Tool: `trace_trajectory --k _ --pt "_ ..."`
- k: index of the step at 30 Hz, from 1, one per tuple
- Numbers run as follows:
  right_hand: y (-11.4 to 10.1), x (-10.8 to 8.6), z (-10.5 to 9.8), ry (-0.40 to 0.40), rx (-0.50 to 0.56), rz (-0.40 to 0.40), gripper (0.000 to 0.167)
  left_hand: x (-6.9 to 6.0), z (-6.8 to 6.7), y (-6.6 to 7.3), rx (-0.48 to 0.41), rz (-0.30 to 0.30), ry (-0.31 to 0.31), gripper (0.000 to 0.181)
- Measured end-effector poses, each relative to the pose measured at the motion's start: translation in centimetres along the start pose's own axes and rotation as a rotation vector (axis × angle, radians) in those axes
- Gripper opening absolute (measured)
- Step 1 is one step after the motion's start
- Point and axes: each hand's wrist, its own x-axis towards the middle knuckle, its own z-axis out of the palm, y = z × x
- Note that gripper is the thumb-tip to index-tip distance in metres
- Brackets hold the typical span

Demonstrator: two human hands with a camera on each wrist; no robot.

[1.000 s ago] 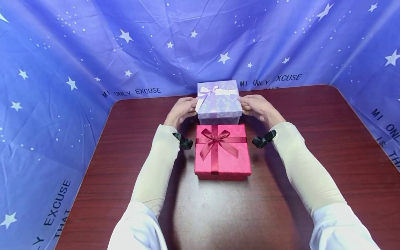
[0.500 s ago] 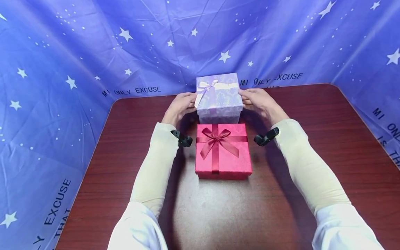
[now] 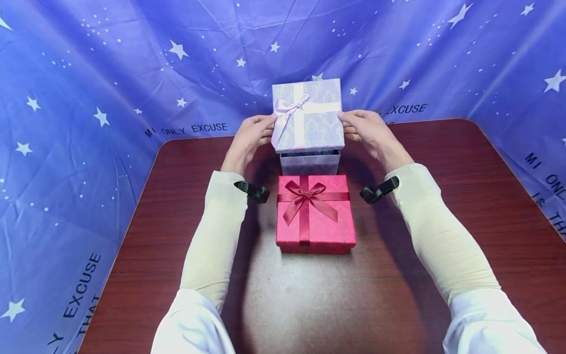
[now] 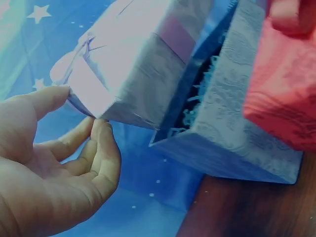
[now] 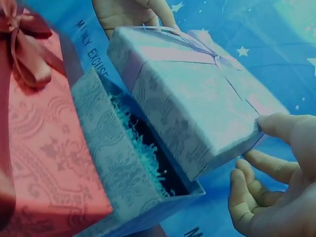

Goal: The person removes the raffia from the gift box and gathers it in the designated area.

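Observation:
Between both hands is a pale lavender box lid [image 3: 318, 130] with a white-lilac ribbon bow, raised and tilted above its box. My left hand [image 3: 252, 138] pinches the lid's left edge between thumb and fingers. On the opposite edge, my right hand [image 3: 369, 136] grips the lid the same way. Under it stands the lavender box base [image 3: 309, 164], partly uncovered; light blue shredded paper [image 5: 143, 153] shows inside in the right wrist view. Whatever else lies in the base is hidden by the lid.
Directly in front of the lavender base sits a closed red gift box [image 3: 323, 231] with a dark red ribbon bow. Both are on a dark wooden table [image 3: 177, 206]. A blue star-patterned cloth [image 3: 212, 64] hangs behind and at the sides.
The lavender lid has risen off its base and tipped, with both hands moving up along with it. A gap has opened at the base's front rim. The red box has not moved.

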Motion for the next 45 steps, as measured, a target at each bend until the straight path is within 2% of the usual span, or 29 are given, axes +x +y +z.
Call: trace_trajectory --k 3,7,10,15,18,22,29,36,45 --pt "-0.4 -0.3 0.2 0.013 -0.032 -0.054 0.031 -0.5 -0.6 0.4 -0.013 0.042 -0.003 0.040" --pt "-0.8 -0.8 0.7 0.001 -0.015 -0.104 0.044 -1.0 -1.3 0.8 -0.018 0.099 0.000 0.039" --pt "-1.1 -1.2 1.2 -0.038 0.017 -0.134 0.051 -1.2 -1.9 1.0 -0.032 0.121 -0.009 0.044" --pt "-1.7 -1.5 2.2 -0.114 0.093 -0.158 0.054 -1.6 -3.0 1.4 -0.113 0.130 -0.052 0.050" --pt "-2.0 -1.6 2.8 -0.142 0.114 -0.130 0.047 -1.9 -3.9 1.7 -0.163 0.112 -0.067 0.041" --pt "-2.4 -1.6 4.2 -0.156 0.111 -0.067 0.040 -2.3 -5.3 1.9 -0.172 0.085 -0.042 0.035" --pt "-2.2 -0.8 7.4 -0.167 0.064 -0.010 0.056 -2.5 -7.7 1.6 -0.168 0.054 -0.006 0.044" --pt "-1.1 0.5 10.4 -0.197 0.022 0.051 0.057 -2.8 -10.7 1.0 -0.132 -0.022 0.016 0.047" --pt "0.6 1.7 14.6 -0.213 0.033 0.099 0.055 -3.0 -14.5 -0.8 -0.153 -0.081 0.036 0.043"
